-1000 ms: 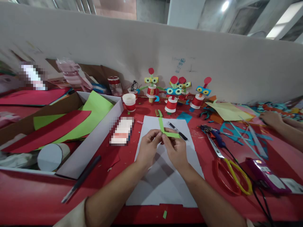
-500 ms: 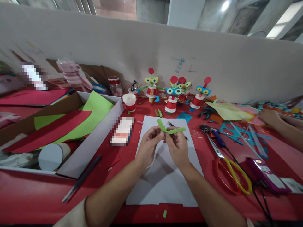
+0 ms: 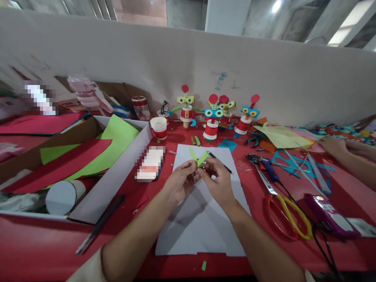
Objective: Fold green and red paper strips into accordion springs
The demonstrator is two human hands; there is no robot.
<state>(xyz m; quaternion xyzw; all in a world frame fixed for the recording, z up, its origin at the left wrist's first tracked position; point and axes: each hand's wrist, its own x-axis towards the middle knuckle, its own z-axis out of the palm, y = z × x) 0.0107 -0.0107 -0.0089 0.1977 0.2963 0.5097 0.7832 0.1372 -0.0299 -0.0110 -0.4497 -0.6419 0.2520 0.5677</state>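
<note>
Between my two hands are green paper strips (image 3: 202,159), joined at a fold, with two ends sticking up in a V. My left hand (image 3: 183,178) pinches the folded part between thumb and fingers. On the other side, my right hand (image 3: 217,178) has its thumb and fingers closed at the same strips. Both hands are above a white board (image 3: 202,231) lying on the red table. A dark pen (image 3: 219,162) rests on the board just beyond my right hand. Small green folded paper springs (image 3: 196,140) lie past the board's far edge.
Paper-cup robot figures (image 3: 210,129) stand at the back beside a red-and-white cup (image 3: 159,128). At left is a box (image 3: 117,172) of coloured paper. To the right lie scissors (image 3: 289,215), a glue gun (image 3: 266,165) and a blue stencil (image 3: 289,162). Another person's hand (image 3: 335,147) is at far right.
The right-hand strip end, which pointed sideways, now points upward and looks shorter, folded over at the joint. My right hand's fingers have shifted around it.
</note>
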